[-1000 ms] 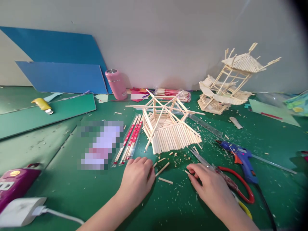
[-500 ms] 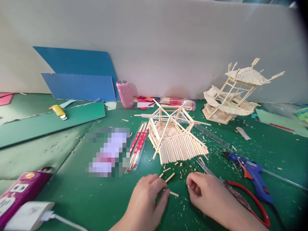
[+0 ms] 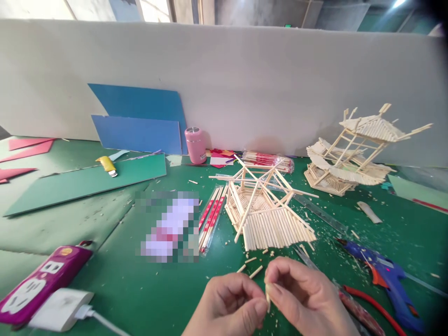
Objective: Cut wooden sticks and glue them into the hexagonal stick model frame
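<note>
Clamping a short stick (image 3: 268, 300) in the right hand (image 3: 304, 298), now closer to the left hand (image 3: 227, 305); cannot tell left fingers' grip.

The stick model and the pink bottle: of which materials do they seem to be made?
Stick model: probably bare wood or bamboo, matte; its thin rods are pale and show no paint. Pink bottle: perhaps coated metal or hard plastic, smooth with a soft sheen; its silvery top looks metallic.

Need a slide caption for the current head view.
Right hand pinches a short stick beside the left hand, near a partly covered stick model.
</note>
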`<state>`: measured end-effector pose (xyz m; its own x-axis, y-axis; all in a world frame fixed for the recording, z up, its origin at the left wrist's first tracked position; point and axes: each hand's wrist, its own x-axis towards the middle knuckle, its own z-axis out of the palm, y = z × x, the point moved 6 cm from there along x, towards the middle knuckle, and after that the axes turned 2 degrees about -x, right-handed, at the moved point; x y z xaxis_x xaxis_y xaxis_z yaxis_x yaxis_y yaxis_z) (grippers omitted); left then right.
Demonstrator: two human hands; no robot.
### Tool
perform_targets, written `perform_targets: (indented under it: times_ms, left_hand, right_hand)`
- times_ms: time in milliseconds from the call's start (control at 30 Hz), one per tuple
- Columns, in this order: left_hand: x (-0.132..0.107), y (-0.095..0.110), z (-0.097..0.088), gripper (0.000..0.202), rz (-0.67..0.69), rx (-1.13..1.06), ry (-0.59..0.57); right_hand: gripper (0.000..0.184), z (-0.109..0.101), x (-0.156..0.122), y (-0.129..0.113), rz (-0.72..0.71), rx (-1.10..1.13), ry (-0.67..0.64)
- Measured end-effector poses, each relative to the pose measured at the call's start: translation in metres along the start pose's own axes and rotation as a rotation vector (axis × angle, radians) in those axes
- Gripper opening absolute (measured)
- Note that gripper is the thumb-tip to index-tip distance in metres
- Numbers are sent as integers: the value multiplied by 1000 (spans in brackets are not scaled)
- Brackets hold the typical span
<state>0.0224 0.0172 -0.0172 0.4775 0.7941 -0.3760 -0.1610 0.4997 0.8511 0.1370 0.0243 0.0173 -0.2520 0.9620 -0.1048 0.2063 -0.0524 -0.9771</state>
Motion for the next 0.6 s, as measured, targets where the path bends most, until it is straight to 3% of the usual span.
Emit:
perform_targets:
  times_ms: [167,267,367,600]
  left_hand:
    - [-2,6,-1,30,37,-112,17]
    - [-4,14,-4,29,89,-149,48]
    - [-2,21,-14,27,88,-170,131]
    - [10,31,-23,22,49,-264,194]
  right_hand:
    - [13,7,2,-11,-137,-11,142]
    - [4,6,-1,-17,-269,-87,274]
    - [23,0,-7,-24,-413,-220,407]
    - [28,0,-6,-31,-532,-536,430]
